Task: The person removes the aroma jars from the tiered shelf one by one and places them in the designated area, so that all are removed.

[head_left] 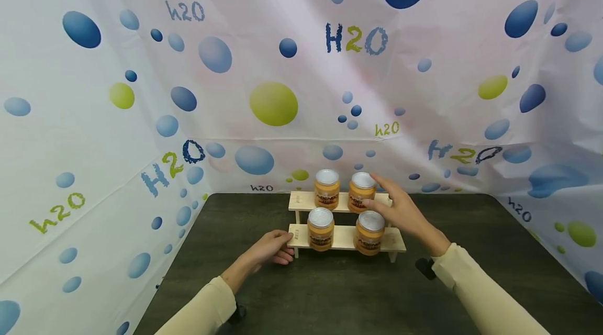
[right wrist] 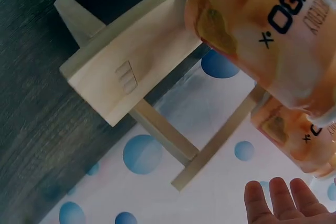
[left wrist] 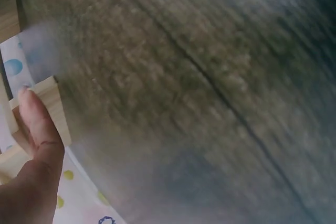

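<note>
A two-step wooden stand (head_left: 344, 235) carries orange jars with pale lids. On its upper step are a left jar (head_left: 327, 191) and a right jar (head_left: 358, 194); the lower step bears a left jar (head_left: 320, 231) and a right jar (head_left: 368, 236). My left hand (head_left: 270, 247) grips the lower step's left end, thumb over the board in the left wrist view. With fingers spread, my right hand (head_left: 400, 210) is at the upper right jar, thumb across its label and a finger beside its lid. In the right wrist view, straight fingers (right wrist: 283, 203) show near the jars.
The stand rests on a dark tabletop (head_left: 330, 293). Behind and at the sides hangs a white sheet (head_left: 226, 115) printed with blue and green drops and H2O lettering. Black straps (head_left: 425, 268) show at the wrists.
</note>
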`<state>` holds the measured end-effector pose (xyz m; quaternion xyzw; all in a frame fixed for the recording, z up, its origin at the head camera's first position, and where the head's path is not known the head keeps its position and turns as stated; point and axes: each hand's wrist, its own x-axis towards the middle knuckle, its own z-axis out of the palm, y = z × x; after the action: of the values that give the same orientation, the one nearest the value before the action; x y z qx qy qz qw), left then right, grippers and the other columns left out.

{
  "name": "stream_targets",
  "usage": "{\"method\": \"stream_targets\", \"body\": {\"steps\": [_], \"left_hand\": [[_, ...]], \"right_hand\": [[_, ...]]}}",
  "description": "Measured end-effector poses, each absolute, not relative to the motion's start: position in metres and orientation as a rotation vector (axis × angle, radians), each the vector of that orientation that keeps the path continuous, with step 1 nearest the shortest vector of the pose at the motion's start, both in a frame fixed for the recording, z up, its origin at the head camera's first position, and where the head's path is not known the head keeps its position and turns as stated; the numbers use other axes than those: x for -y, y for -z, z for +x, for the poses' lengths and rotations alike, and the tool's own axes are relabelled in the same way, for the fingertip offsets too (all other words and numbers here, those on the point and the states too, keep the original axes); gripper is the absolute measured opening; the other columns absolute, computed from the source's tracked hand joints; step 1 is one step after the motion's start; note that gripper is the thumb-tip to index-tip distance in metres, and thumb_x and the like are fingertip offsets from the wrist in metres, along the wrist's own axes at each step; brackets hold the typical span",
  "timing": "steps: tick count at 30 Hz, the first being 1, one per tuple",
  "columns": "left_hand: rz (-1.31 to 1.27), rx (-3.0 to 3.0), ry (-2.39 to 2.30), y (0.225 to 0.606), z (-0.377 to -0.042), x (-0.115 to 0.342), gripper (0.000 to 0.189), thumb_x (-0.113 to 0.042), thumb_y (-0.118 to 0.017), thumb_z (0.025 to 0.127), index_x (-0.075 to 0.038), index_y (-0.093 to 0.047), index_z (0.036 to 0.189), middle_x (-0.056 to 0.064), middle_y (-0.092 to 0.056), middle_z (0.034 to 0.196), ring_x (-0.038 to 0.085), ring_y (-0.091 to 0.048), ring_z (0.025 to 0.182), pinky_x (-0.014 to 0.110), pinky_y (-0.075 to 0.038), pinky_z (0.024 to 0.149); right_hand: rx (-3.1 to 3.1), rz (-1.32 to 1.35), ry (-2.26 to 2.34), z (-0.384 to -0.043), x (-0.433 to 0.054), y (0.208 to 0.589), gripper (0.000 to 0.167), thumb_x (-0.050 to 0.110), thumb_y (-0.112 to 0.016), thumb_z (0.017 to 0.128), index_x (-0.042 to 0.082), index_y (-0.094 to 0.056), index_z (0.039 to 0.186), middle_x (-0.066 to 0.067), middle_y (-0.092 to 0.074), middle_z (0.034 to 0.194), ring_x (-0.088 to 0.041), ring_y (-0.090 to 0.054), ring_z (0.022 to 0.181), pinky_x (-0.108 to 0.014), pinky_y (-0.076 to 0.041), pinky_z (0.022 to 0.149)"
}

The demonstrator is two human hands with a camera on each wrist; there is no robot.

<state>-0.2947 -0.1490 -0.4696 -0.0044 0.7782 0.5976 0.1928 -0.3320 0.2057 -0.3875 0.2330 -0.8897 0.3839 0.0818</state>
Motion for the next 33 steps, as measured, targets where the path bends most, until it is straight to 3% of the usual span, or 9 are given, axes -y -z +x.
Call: {"method": "stream_targets", "body": {"steps": [9,18,24,33], "left_hand": [[-0.042,-2.227,-1.663,0.472,-0.298,0.141,0.049,-0.034,-0.054,0.104,0.007,-0.048,0.131,0.006,-0.066,0.084,0.009,-0.064,0.064,0.025,-0.056,0.059],[0.002,-2.227,-1.653,0.478,-0.301,0.141,0.03,-0.033,-0.052,0.106,-0.002,-0.052,0.104,0.004,-0.064,0.082,0.008,-0.063,0.062,0.023,-0.054,0.058],[0.01,-2.235,-1.642,0.477,-0.301,0.142,0.029,-0.03,-0.053,0.106,-0.001,-0.053,0.105,0.005,-0.065,0.082,0.008,-0.063,0.062,0.024,-0.055,0.059],[0.023,-2.268,-1.602,0.477,-0.3,0.143,0.031,-0.033,-0.051,0.106,-0.002,-0.054,0.105,0.005,-0.066,0.082,0.008,-0.063,0.063,0.025,-0.054,0.06]], "right_hand": [[2.641,0.722,-1.225,-0.345,-0.2,0.394,0.074,0.035,-0.069,0.096,0.02,-0.031,0.158,-0.02,-0.038,0.155,-0.045,-0.038,0.14,-0.07,-0.036,0.103],[2.625,0.646,-1.249,-0.353,-0.191,0.403,0.077,0.038,-0.074,0.092,0.021,-0.034,0.156,-0.018,-0.046,0.147,-0.043,-0.049,0.132,-0.064,-0.044,0.099],[2.628,0.587,-1.258,-0.352,-0.186,0.399,0.069,0.033,-0.073,0.093,0.018,-0.039,0.152,-0.02,-0.051,0.142,-0.043,-0.057,0.121,-0.056,-0.053,0.085],[2.645,0.565,-1.266,-0.355,-0.183,0.395,0.065,0.029,-0.072,0.094,0.015,-0.041,0.149,-0.022,-0.057,0.13,-0.038,-0.06,0.106,-0.043,-0.053,0.072]]}}
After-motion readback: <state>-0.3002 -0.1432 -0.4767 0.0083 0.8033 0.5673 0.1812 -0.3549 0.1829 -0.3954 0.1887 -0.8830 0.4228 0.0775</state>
